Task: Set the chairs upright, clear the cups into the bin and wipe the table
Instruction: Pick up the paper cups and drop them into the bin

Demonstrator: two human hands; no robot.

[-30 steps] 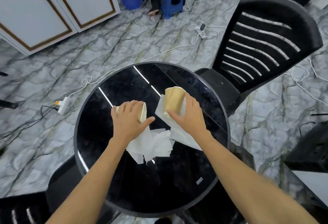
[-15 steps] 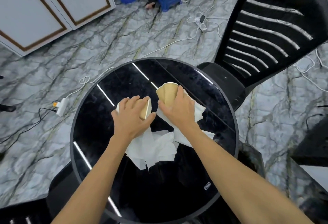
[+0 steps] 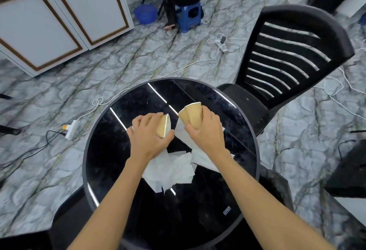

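- Tan paper cup with a white rim (image 3: pixel 164 126) sits in my left hand (image 3: pixel 147 132), tipped on its side with the mouth facing right; my fingers (image 3: pixel 145 120) are wrapped over its top and my thumb presses underneath.
- Second tan paper cup (image 3: pixel 192 116) is gripped in my right hand (image 3: pixel 205 131), tilted so its white rim points up and to the left; my thumb lies across its front wall, which looks dented.
- Both cups are held above the middle of the round glossy black worktop (image 3: pixel 111 160), near each other but not touching.
- Crumpled white paper tissues (image 3: pixel 174 170) lie on the worktop beneath my wrists, and one sheet runs up under my right hand; whether I am gripping it I cannot tell.
- Black plastic chair with a slatted back (image 3: pixel 293 59) stands upright at the far right edge of the worktop.
- On the grey marble-pattern floor (image 3: pixel 49 95), a white power strip (image 3: pixel 71 129) lies to the left.
- Someone in dark clothes sits on a small blue plastic stool (image 3: pixel 188 17) far back, beside a blue basin (image 3: pixel 145 13).
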